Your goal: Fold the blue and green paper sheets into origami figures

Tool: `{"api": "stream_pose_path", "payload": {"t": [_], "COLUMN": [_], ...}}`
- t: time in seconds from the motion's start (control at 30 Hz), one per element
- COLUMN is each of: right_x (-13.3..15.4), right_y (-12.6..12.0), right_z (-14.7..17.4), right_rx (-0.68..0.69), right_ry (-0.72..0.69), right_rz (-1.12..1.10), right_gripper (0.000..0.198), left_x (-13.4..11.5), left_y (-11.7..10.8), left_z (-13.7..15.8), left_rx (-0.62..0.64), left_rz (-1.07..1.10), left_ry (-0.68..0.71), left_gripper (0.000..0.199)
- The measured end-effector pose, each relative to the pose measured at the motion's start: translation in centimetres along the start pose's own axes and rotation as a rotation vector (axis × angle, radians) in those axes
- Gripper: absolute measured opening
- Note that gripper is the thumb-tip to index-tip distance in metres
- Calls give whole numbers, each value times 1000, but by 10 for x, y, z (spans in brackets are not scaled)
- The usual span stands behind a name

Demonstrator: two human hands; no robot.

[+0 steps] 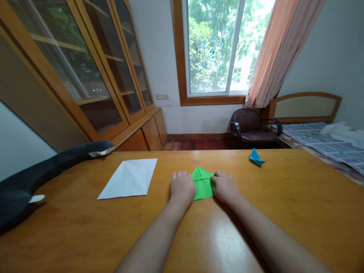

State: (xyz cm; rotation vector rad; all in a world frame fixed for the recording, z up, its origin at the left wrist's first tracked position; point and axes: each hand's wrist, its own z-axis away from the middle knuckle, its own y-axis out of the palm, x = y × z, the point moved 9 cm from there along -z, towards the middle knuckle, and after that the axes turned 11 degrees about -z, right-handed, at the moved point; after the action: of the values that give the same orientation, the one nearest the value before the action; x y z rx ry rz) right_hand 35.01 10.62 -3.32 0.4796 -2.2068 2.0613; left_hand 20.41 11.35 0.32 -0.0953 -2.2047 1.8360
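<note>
A sheet of green paper (203, 188), partly folded with a pointed top, lies on the wooden table (85, 235) between my two hands. My left hand (182, 186) is closed over the paper's left edge, fingers curled. At the right edge, my right hand (225, 187) grips the paper with its fingers bent. The fingertips of both hands are partly hidden. Farther off to the right stands a small blue paper boat (256, 157). A creased white sheet of paper (131, 178) rests flat to the left of my left hand.
A black curved object with white parts (57, 163) lies along the table's left side. Beyond the table are a glass-door cabinet (113, 57), a brown armchair (247, 125) and a bed (327, 140). A window (216, 49) with a pink curtain (281, 45) is at the back.
</note>
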Motion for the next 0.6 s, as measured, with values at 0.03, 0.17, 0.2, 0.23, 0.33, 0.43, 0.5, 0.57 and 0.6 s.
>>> {"api": "stream_pose_path", "payload": {"t": [0.03, 0.17, 0.2, 0.23, 0.33, 0.43, 0.5, 0.57, 0.6], "right_x": [3, 15, 17, 20, 26, 30, 32, 31, 29], "right_y": [0, 1, 1, 2, 3, 4, 4, 3, 3], "right_z": [0, 2, 3, 3, 4, 5, 5, 5, 5], "right_rx": [-4, -1, 5, 14, 46, 74, 67, 51, 43], "right_ry": [-13, -61, -70, -79, -109, -136, -152, -162, -161], "right_rz": [-8, -32, -37, -41, -54, -76, -98, -119, -127], "right_gripper": [26, 26, 26, 26, 27, 27, 27, 26, 26], "left_x": [-6, -32, -37, -41, -48, -50, -49, -48, -47], "left_y": [-1, 6, 10, 14, 24, 30, 32, 34, 34], "left_z": [1, 4, 4, 4, 4, 3, 3, 3, 3], "left_rx": [-18, -54, -43, -31, 4, 27, 19, 2, -8], "left_rz": [19, 82, 87, 89, 92, 109, 124, 140, 147], "left_ry": [28, 162, 184, 201, 232, 243, 247, 254, 259], "left_gripper": [33, 34, 35, 36, 38, 37, 36, 35, 36]}}
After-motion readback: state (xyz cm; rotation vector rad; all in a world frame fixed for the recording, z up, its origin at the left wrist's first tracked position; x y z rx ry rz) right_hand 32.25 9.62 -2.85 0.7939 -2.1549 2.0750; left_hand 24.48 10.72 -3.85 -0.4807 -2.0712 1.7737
